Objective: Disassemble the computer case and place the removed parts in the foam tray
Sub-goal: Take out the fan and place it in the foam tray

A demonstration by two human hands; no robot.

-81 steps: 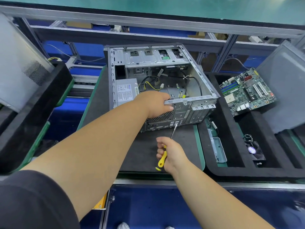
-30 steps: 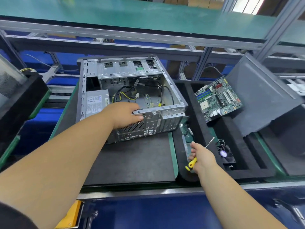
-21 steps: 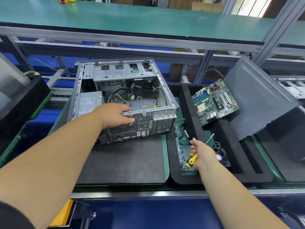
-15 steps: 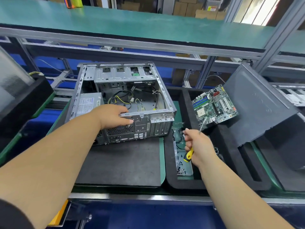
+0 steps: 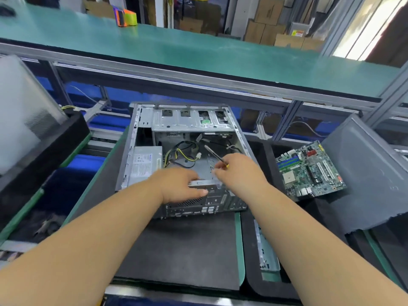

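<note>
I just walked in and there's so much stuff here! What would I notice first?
First, the open metal computer case in the middle, with yellow and black wires showing inside. Both hands reach over its near edge: the left hand rests on the frame, and the right hand holds a screwdriver pointing into the case. To the right, a green circuit board lies tilted in the black foam tray.

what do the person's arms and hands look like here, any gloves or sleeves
Both forearms are bare from wrist to the bottom edge of the picture, with no sleeve showing. The left hand and right hand wear no gloves. No watch, ring, wristband or strap is visible on either wrist, and no markings show on the arms. The fingertips are slightly blurred, so the nails cannot be made out.
</note>
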